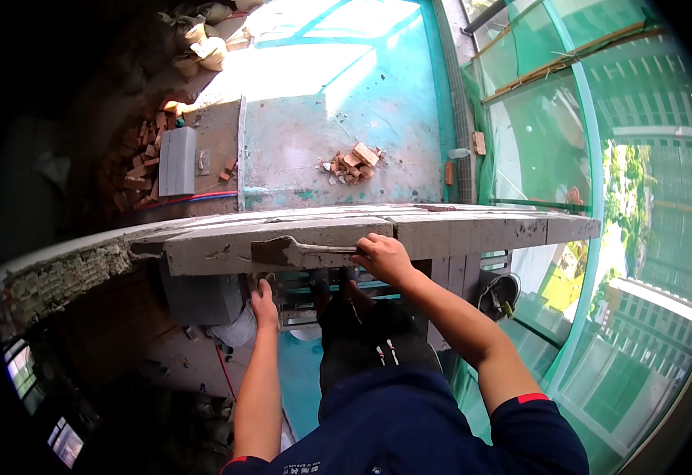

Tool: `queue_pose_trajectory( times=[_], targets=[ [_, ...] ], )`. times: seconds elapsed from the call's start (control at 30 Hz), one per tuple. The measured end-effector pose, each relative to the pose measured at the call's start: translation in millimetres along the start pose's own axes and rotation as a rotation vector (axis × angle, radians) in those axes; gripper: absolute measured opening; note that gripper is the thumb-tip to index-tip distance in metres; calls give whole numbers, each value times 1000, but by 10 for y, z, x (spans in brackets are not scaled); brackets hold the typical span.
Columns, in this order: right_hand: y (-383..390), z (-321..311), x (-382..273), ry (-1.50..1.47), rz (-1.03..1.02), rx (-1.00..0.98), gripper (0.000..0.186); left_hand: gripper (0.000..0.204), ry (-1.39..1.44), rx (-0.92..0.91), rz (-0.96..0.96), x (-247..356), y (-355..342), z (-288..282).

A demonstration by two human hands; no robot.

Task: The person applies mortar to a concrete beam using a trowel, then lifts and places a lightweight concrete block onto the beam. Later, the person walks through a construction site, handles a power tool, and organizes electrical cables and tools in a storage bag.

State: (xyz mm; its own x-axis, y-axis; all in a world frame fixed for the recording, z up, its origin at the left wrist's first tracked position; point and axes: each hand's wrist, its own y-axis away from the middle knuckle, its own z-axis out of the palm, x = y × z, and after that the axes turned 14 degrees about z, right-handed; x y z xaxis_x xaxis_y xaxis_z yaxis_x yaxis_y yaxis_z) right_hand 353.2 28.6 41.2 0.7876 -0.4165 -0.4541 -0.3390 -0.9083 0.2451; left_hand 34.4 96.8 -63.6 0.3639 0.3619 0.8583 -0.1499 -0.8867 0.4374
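My right hand (385,257) is closed round the handle of a trowel (271,252). The trowel's brown, mortar-stained blade lies against the near side of a grey block wall (472,235), pointing left. Below the wall's near edge, left of my legs, is my left hand (264,304). Its thumb and fingers look apart, with nothing visible between them, though part of the hand is turned from view. My feet stand on a slatted platform (294,299) behind the wall.
Beyond the wall lie a small pile of broken bricks (354,164), grey blocks (177,162) and a red brick heap (141,158). Sacks (207,49) sit at the far left. A black bucket (499,294) hangs at right, near green netting (532,134). Rough mortar (61,277) covers the wall's left end.
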Motion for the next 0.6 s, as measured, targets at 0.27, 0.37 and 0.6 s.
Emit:
queue_pose_trajectory(
  times=[0.27, 0.37, 0.6],
  targets=[
    [1310, -358, -121, -260, 346, 272, 6, 44, -178, -479, -521, -919, 1301, -1031],
    [2541, 10, 110, -165, 730, -115, 17, 44, -407, -729, -518, -835, 1317, -1199],
    [4503, 1266, 229, -442, 1420, -274, 32, 42, -700, -1159, -250, -469, 500, -941]
  ],
)
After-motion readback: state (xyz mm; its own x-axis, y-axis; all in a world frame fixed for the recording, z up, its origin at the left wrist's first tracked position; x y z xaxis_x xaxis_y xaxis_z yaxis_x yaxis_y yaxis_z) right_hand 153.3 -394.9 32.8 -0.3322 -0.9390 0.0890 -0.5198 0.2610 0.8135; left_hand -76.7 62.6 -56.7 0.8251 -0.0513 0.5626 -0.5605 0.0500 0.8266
